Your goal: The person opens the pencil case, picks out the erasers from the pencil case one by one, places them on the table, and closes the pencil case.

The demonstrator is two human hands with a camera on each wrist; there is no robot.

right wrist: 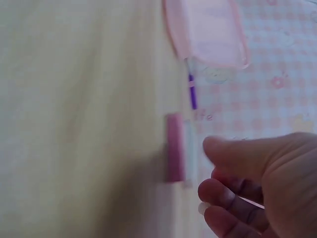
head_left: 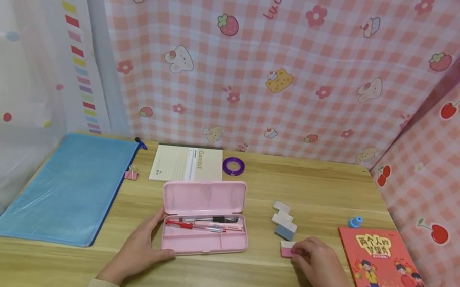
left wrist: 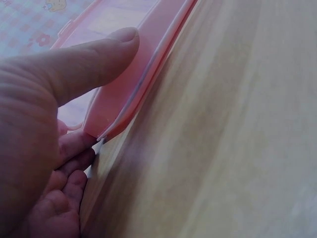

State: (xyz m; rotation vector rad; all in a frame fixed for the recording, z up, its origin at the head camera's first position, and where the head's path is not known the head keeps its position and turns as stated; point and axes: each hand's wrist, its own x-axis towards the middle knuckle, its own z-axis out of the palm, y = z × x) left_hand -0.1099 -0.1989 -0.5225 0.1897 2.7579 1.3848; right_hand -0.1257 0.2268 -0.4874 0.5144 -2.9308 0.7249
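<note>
A pink pencil case (head_left: 193, 247) lies with its lid raised, a black pen (head_left: 223, 220) and a red pen (head_left: 192, 226) among the pens inside. My left hand (head_left: 142, 246) grips its left front corner. In the left wrist view the thumb (left wrist: 111, 54) lies along the front wall, with fingertips at the corner. My right hand (head_left: 319, 267) is beside a pink-and-white eraser (head_left: 286, 252), fingers loosely bent. The right wrist view, though blurred, shows a gap between the thumb (right wrist: 233, 151) and that eraser. Several more erasers (head_left: 283, 219), one blue and white, lie just behind it.
At the left lies a blue folder (head_left: 70, 187), with a pink binder clip (head_left: 131, 175) by its edge. Behind the case are a notebook (head_left: 176, 162) and purple tape roll (head_left: 233, 166). A red book (head_left: 384, 265) and small blue object (head_left: 355, 222) sit at the right.
</note>
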